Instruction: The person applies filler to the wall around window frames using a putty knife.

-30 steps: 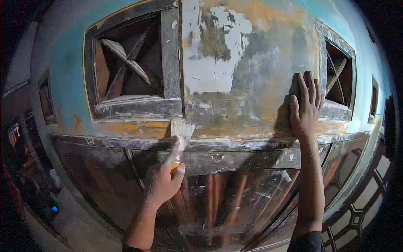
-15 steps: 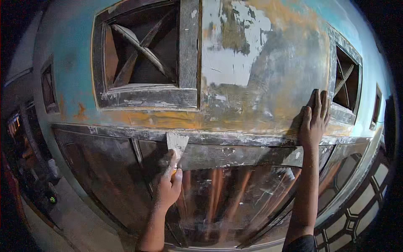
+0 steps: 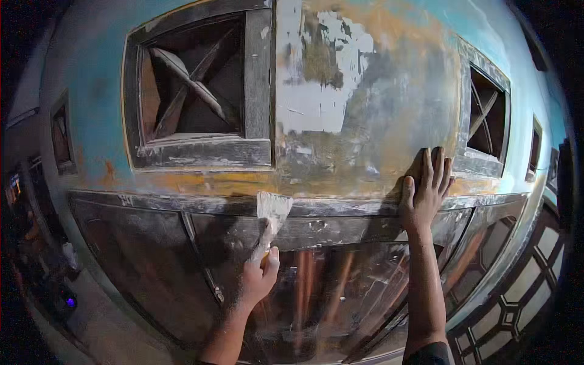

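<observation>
My left hand (image 3: 260, 278) is closed round the handle of a putty knife (image 3: 274, 208), the thumb pressed along it. Its wide blade, smeared with whitish filler, points upward and lies over the dark wooden rail (image 3: 347, 207) below the wall. The blade's edge is near the rail's upper side; whether it touches cannot be made out. Further right, my right hand (image 3: 424, 193) is spread against the patchy grey and ochre wall (image 3: 420, 115), fingers pointing up, holding nothing. Whitish dust covers my left fingers.
A wooden vent frame with crossed slats (image 3: 260, 79) is above left, and a similar vent frame (image 3: 485, 167) stands right. White filler (image 3: 307, 106) patches the wall between them. Below the rail are dark glazed panels (image 3: 340, 292). A patterned metal grille (image 3: 511, 313) is lower right.
The view has shifted slightly. My left hand has carried the putty knife rightward along the rail, past the left vent frame's right edge. My right hand has slid a little left on the wall.
</observation>
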A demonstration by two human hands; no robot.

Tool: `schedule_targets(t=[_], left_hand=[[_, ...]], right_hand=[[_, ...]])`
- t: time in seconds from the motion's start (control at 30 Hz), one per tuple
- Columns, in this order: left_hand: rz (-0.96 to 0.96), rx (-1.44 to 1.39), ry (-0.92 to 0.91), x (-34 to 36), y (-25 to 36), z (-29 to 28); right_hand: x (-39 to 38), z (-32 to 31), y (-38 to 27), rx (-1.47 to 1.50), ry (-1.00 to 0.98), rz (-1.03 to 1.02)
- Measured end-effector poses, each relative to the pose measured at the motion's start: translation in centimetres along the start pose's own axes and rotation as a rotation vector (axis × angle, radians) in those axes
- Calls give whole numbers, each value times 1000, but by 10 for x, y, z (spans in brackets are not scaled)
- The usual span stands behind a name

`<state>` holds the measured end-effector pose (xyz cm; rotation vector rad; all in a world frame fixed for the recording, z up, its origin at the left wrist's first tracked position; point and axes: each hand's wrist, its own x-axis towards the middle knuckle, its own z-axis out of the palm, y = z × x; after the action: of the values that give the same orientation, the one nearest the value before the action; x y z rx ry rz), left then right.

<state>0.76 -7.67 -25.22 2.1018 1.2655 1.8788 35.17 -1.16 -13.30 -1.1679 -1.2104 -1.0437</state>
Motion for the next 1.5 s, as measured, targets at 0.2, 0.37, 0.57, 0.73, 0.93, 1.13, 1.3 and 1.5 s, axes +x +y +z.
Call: schedule_targets(t=[0.2, 0.37, 0.57, 0.73, 0.93, 1.13, 1.3, 1.5], left_hand=[[49, 155, -178, 66, 42, -10], [127, 123, -181, 90, 78, -4], [-32, -129, -387, 101, 97, -4], [109, -145, -433, 106, 96, 2], [575, 167, -345, 115, 92, 1], [742, 451, -106, 148, 92, -43], [735, 881, 69, 170, 39, -70], [705, 899, 92, 168, 36, -68]], right_hand=[[-1, -2, -1, 28, -23, 7], [-4, -13, -3, 40, -95, 46], [-39, -46, -54, 217, -304, -88], [-56, -67, -118, 668, -656, -151], [-61, -52, -134, 992, -538, 99], [-65, -39, -120, 620, -480, 72], [-67, -49, -110, 583, -294, 31], [-19, -61, -99, 705, -292, 146]])
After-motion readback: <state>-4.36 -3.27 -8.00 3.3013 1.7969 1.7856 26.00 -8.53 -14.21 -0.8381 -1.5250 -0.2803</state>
